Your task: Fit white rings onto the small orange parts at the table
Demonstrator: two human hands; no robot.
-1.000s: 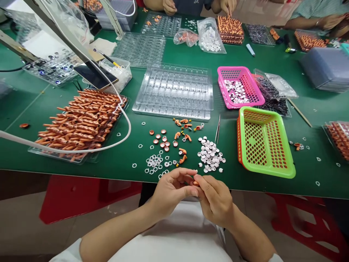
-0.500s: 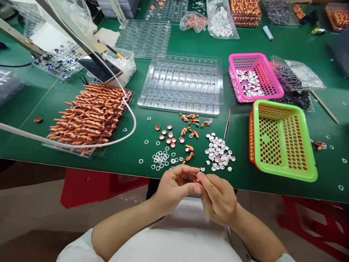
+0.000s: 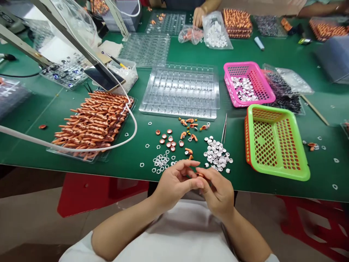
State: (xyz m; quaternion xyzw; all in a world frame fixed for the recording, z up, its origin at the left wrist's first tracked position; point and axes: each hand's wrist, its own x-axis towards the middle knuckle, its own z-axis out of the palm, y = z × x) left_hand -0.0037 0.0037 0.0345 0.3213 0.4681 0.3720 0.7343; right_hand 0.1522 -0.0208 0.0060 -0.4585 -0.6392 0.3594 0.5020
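Observation:
At the table's front edge, my left hand (image 3: 177, 183) and my right hand (image 3: 220, 193) meet around a small copper-coloured round piece (image 3: 200, 175). My right thumb and forefinger pinch it, and my left thumb presses against its near side; fingers cover most of it. Just beyond my hands lie a heap of white round caps (image 3: 218, 154), loose white rings (image 3: 161, 161) and copper-coloured cups (image 3: 170, 139), some with white inside. Several bent orange parts (image 3: 188, 150) lie between these groups. Tweezers (image 3: 224, 128) rest at the far side of the white caps.
Left stands a stack of orange parts on a tray (image 3: 89, 125), crossed by a white cable (image 3: 114, 147). Clear trays (image 3: 180, 91) lie ahead. A pink basket (image 3: 229, 85) and a green basket (image 3: 296, 145) are at the right. Another person's hand (image 3: 199, 16) touches a bag across the table.
The camera view has tilted up slightly, bringing another person's hand into sight at the far side. My fingers have shifted a little on the copper-coloured piece, which shows more now.

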